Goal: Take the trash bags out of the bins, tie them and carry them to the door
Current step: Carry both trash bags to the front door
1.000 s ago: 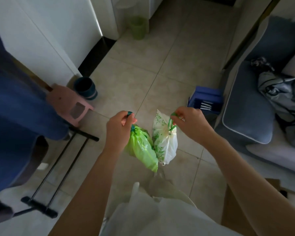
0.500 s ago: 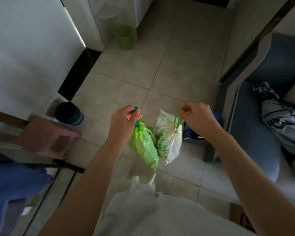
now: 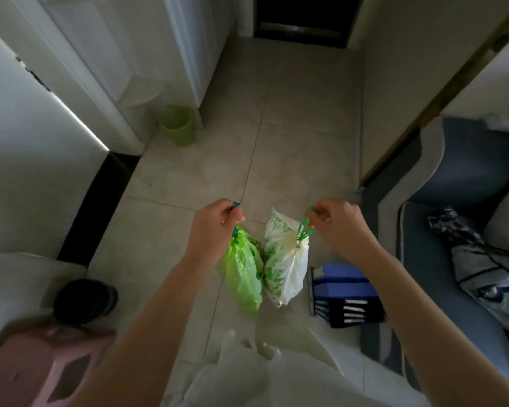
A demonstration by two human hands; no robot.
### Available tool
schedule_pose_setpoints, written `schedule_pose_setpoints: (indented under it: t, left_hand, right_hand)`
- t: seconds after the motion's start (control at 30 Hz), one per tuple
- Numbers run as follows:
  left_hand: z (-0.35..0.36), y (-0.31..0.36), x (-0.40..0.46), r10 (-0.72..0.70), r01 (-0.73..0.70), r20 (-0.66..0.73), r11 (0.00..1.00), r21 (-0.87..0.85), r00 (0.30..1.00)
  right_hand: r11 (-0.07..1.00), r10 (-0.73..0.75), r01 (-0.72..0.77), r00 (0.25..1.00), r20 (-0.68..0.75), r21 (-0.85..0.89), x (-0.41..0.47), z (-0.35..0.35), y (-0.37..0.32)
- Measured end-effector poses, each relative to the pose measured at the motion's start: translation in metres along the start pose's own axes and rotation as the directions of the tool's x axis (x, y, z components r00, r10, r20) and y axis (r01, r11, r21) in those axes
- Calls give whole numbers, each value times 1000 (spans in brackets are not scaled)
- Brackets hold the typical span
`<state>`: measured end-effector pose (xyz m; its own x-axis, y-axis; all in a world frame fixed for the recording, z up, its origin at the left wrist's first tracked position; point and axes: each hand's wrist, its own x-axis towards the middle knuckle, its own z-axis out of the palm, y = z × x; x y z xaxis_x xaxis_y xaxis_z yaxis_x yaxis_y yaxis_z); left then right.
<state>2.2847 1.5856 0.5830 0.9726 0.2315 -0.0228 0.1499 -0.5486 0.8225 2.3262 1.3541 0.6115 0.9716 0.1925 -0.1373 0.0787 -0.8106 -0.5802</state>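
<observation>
The left hand [image 3: 210,227] has its grip pinched closed around the gathered, tied neck of a bright green trash bag [image 3: 243,277], a bit of dark teal drawstring showing at the thumb. The right hand [image 3: 340,227] has its grip closed on the green drawstring loop [image 3: 304,229] of a white trash bag printed with green leaves [image 3: 282,259]. Both bags hang clear of the tiled floor [image 3: 291,127], side by side and touching, in the centre of the view between the two forearms. Both look tied, so the step in hand appears to be the carry. A dark doorway [image 3: 301,19] lies at twelve o'clock, at the far end of a narrow passage. To do this well, keep each grip firm on its drawstring, hold the bags a little apart so they do not tangle, and lift them high enough to pass obstacles. An empty green bin [image 3: 178,124] stands at eleven o'clock by a white cabinet. A dark bin [image 3: 84,301] and a pink stool [image 3: 41,368] sit at eight o'clock. Blue file boxes [image 3: 346,292] lie at four o'clock, just beside the white bag, against a blue sofa [image 3: 438,230]. The straight middle line looks clearest.
</observation>
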Motion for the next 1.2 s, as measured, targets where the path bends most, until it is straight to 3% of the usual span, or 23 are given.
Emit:
schedule_pose_setpoints:
  t: [0.27,0.47,0.9,1.2]
  left_hand:
    - [24,31,186,-9,11,-119,1000,15,993]
    - [43,51,332,22,-18,-97,999,42,995]
    - [95,107,658,125,-132,81,987,88,989]
    - [152,147,869,139,-135,-8,968,211,990]
  right_hand:
    - [998,-55,55,998,2,5,191,-45,12]
    - [997,-75,76,997,-25,25,334,-78,12]
    - [996,78,-71,982,-170,47,634,-143,26]
    - [993,90,-72,970,-227,89,842,-193,56]
